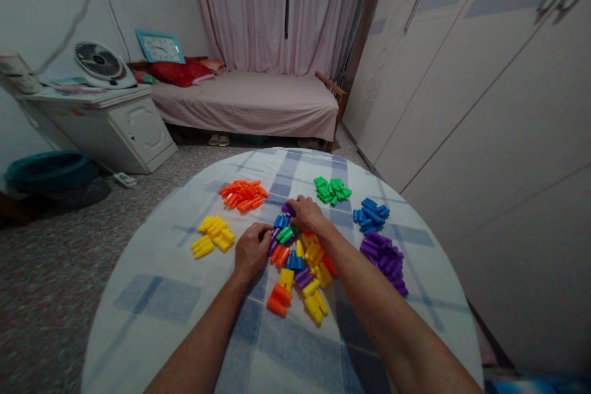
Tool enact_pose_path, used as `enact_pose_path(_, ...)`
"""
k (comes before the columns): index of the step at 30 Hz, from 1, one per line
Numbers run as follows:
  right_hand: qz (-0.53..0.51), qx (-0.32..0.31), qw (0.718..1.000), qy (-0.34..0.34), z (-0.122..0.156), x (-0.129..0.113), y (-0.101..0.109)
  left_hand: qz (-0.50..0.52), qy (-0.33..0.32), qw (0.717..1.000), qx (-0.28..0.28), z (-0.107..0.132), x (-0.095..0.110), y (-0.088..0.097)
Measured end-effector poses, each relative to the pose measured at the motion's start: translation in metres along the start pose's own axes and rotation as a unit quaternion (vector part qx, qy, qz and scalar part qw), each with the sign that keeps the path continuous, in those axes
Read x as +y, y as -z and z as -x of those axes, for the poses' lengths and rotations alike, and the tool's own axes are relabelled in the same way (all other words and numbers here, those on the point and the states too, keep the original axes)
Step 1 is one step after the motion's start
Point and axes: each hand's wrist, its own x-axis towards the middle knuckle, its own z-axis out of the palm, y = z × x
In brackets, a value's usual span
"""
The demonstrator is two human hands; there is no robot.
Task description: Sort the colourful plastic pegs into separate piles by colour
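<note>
A mixed heap of small plastic blocks (300, 265) lies in the middle of a round table with a checked cloth (184, 301). My left hand (252, 251) rests at the heap's left edge, fingers curled onto purple and orange pieces. My right hand (307, 213) is at the heap's far end, fingers closed over a purple block (289, 209) beside blue ones. Sorted piles ring the heap: orange (243, 194), yellow (213, 236), green (331, 189), blue (371, 214), purple (384, 255).
Beyond the table stand a bed with a pink cover (249, 101), a white cabinet (106, 123) carrying a fan (99, 63), and a teal basin (48, 169) on the floor. Wardrobe doors (484, 104) run close along the right.
</note>
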Motion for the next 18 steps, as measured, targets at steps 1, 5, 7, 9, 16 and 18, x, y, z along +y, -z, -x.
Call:
enact_pose_path(1, -0.007, 0.01, 1.0, 0.008, 0.0, 0.0, -0.001, 0.0, -0.001, 1.0, 0.0, 0.0, 0.0, 0.0)
enact_pose_path(5, -0.044, 0.064, 0.997, 0.03, 0.002, 0.005, -0.004, 0.003, -0.005, 1.0, 0.0, 0.0, -0.002, -0.001)
enact_pose_path(7, -0.065, 0.093, 0.993, 0.031, 0.005, 0.009, -0.003, 0.0, -0.003, 1.0, 0.0, 0.0, -0.002, -0.001)
enact_pose_path(9, -0.083, 0.118, 0.989, 0.028, 0.015, 0.013, 0.002, -0.003, -0.001, 1.0, -0.001, 0.0, -0.002, -0.001)
enact_pose_path(16, -0.275, 0.241, 0.93, 0.025, 0.091, 0.021, 0.007, 0.0, 0.004, 1.0, 0.0, 0.0, -0.003, -0.002)
enact_pose_path(18, -0.282, 0.227, 0.932, 0.027, 0.11, 0.02, 0.0, 0.0, 0.008, 1.0, 0.002, 0.0, -0.004, -0.002)
